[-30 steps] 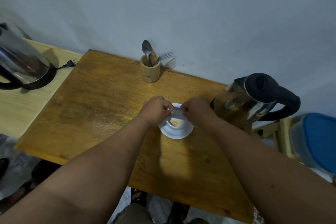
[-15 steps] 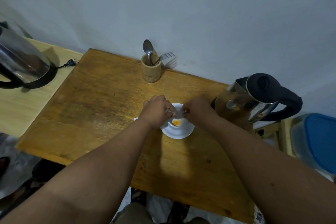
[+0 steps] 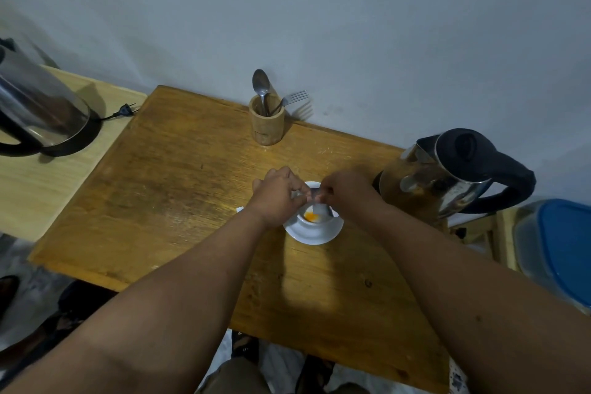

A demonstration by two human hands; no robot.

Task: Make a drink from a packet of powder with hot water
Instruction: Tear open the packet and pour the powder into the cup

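- Head view, far left: a steel kettle (image 3: 38, 105) sits on its black base on a pale side counter (image 3: 38, 189), and its loose plug (image 3: 125, 110) lies near the edge of the darker wooden counter (image 3: 179, 201).
- At the back of the wooden counter, against the wall, a bamboo holder (image 3: 267, 125) stands upright with a spoon (image 3: 261, 83) and a fork (image 3: 292, 97) in it, heads up.
- My left hand (image 3: 276, 198) is curled over the left rim of the white cup (image 3: 315, 217); its grip is narrow, thumb and fingertips pinched on the left end of the small packet (image 3: 315, 200).
- A small white corner shows on the counter just left of that wrist; I cannot tell what it is.
- The packet hangs between my two hands, directly above the cup, and a pale strip of it runs down toward the cup's inside.
- The cup stands on a white saucer (image 3: 315, 235) near the middle of the counter, with a little heap of orange powder (image 3: 311, 217) on its bottom.
- My right hand (image 3: 347, 190) has a narrow grip too, pinched on the packet's right end just above the cup's far rim.
- To the right, a second steel kettle (image 3: 441, 182) with a black lid and handle stands near the counter's right edge, close to my right wrist but apart from it.
- Far right, a clear container with a blue lid (image 3: 563, 246) sits beyond the counter.
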